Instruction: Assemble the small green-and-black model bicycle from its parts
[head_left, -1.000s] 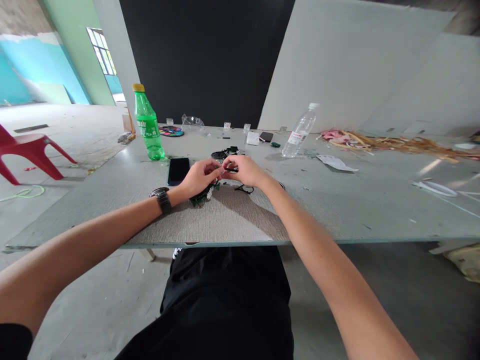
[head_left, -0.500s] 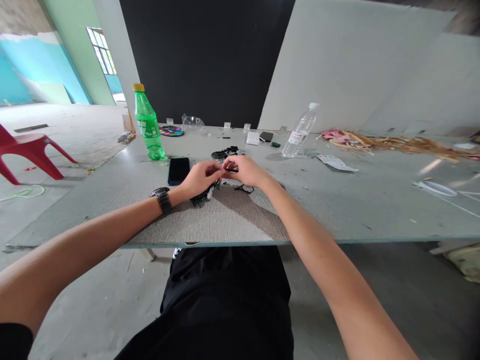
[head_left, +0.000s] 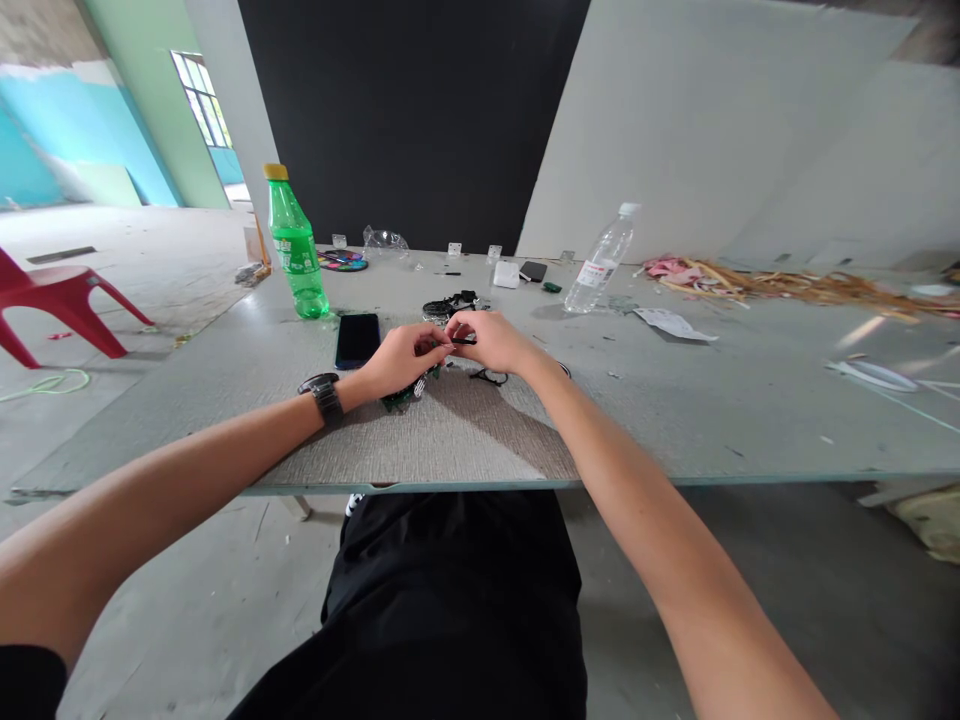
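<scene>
My left hand [head_left: 401, 358], with a dark watch on its wrist, and my right hand [head_left: 487, 340] meet fingertip to fingertip over the grey table [head_left: 465, 440]. Between them they pinch a small thin black piece [head_left: 459, 341]. Under my left hand lies a small green and black bundle with white bits [head_left: 405, 392]. A thin black loop [head_left: 489, 377] rests just below my right hand. A pile of black parts [head_left: 448, 305] lies right behind my hands.
A dark phone [head_left: 357, 340] lies left of my hands, with a green soda bottle [head_left: 295, 245] behind it. Farther back are a clear water bottle [head_left: 602, 260], a white box [head_left: 506, 275], and straw-like scraps [head_left: 787, 287] at the right. A red chair [head_left: 52, 300] stands on the floor left.
Nothing has visibly moved; both hands stay together on the small black piece, with only slight finger shifts.
</scene>
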